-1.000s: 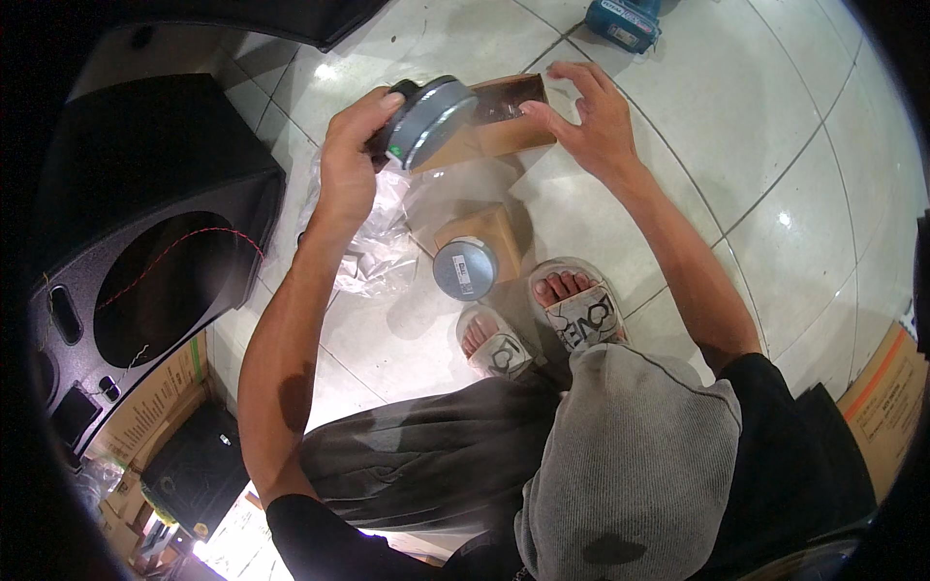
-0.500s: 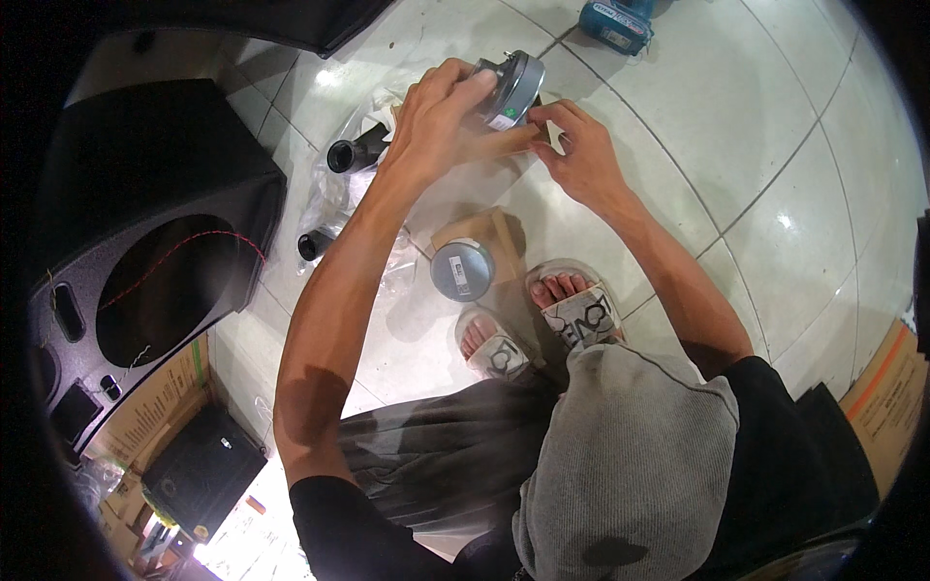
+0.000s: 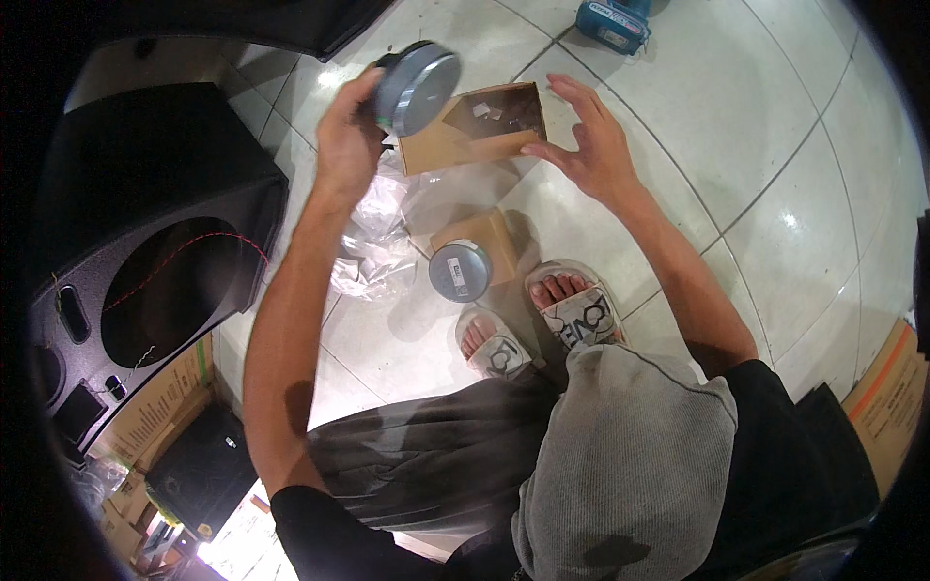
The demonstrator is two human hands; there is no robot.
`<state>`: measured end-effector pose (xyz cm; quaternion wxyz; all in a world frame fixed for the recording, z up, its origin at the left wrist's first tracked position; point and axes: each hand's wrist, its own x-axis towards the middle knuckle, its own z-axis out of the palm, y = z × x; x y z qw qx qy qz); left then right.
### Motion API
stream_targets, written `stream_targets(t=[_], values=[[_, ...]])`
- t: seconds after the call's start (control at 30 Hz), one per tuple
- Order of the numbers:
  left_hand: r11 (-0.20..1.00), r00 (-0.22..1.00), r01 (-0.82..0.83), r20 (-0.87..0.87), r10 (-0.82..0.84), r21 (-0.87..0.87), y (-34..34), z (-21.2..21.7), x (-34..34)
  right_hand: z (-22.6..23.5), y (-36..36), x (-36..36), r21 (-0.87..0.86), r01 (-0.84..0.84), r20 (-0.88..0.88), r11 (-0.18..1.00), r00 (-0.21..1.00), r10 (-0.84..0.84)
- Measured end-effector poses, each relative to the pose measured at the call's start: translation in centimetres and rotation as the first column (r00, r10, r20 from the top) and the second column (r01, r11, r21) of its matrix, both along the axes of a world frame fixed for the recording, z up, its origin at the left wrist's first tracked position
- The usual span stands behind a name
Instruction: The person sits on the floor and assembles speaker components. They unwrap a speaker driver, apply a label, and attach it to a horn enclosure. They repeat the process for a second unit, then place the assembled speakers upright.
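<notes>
My left hand [image 3: 347, 140] grips a round, dark grey speaker driver [image 3: 421, 89], tilted and slightly blurred, above the left end of an open cardboard box [image 3: 441, 147]. White bits show inside that box, but its contents are otherwise unclear. My right hand [image 3: 593, 155] is open at the box's right side, fingers spread. Its thumb is by the near flap; contact is hard to tell. A second round grey driver [image 3: 459, 273] with a white label sits near my feet, against a small brown carton [image 3: 481, 235].
Crumpled clear plastic [image 3: 376, 257] lies beside my left forearm. A black speaker cabinet [image 3: 184, 208] with a red wire across its round opening stands at the left. A teal power tool [image 3: 613, 27] lies at the far side. More cardboard [image 3: 883, 402] is at right.
My left hand has carried the driver left, away from my right hand, uncovering the box opening. My right hand's fingers have spread apart. The black tubes in the plastic are now hidden.
</notes>
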<state>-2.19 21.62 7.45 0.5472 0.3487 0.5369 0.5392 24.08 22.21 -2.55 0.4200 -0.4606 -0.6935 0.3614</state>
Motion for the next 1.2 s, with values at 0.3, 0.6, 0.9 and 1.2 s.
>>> stream_targets(t=[0.3, 0.6, 0.9, 1.2], values=[[0.948, 0.977, -0.114, 0.142, 0.162, -0.296, -4.5, -0.3, -2.9, -3.1, 1.9, -1.0, -0.109, -0.239, 0.203, 0.965, 0.945, 0.257], [0.943, 0.978, -0.007, 0.193, 0.075, -0.333, -2.9, -4.2, 2.5, -2.5, 0.1, -1.4, -0.385, -0.042, -0.205, 0.922, 0.978, -0.041], [0.960, 0.975, -0.084, 0.175, 0.134, -0.267, -2.5, -7.6, 2.9, -0.7, -0.8, -0.6, -0.403, 0.013, 0.031, 0.915, 1.000, -0.001], [0.951, 0.971, -0.097, 0.181, 0.155, -0.293, -2.8, -7.7, 3.0, -1.0, -1.0, -1.0, -0.545, 0.072, 0.053, 0.836, 0.997, -0.052]])
